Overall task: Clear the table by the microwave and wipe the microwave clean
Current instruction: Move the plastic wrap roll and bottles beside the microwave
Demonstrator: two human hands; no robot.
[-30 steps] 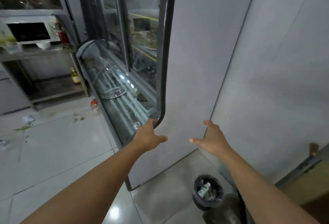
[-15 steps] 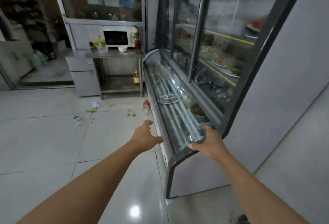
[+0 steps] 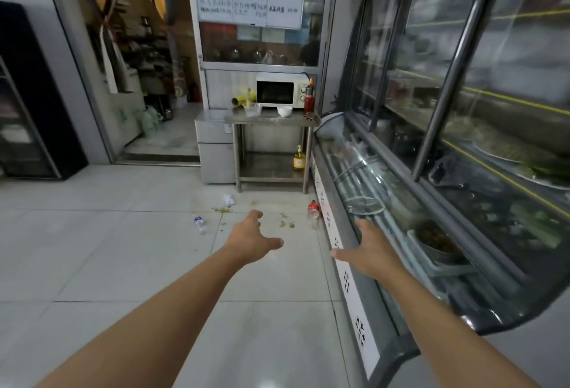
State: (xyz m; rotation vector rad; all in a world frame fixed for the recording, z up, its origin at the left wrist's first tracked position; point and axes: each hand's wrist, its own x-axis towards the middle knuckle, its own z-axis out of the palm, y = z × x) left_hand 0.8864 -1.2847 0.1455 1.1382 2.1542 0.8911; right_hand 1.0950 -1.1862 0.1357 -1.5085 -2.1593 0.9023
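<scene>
Both hands are held out ahead with fingers spread and nothing grasped: the left hand over bare floor tile, the right hand just beside the front edge of the glass display counter. A broad strip of open floor is noted ahead, bounded on the right by that counter. Litter lies across the path: a small plastic bottle, green scraps, crumpled paper and a red-capped bottle against the counter base; a slip hazard is judged likely.

Well beyond, the steel table is seen against the far wall, wedged between a low cabinet and the counter end. On it stand the microwave, a clear tub, a white bowl, a red sauce bottle and a yellow item that cannot be identified. The bowl is judged breakable and best taken by the rim; the tub light; the bottle tall and easily tipped, so to be gripped at mid-body. The table edges appear hard and square.
</scene>
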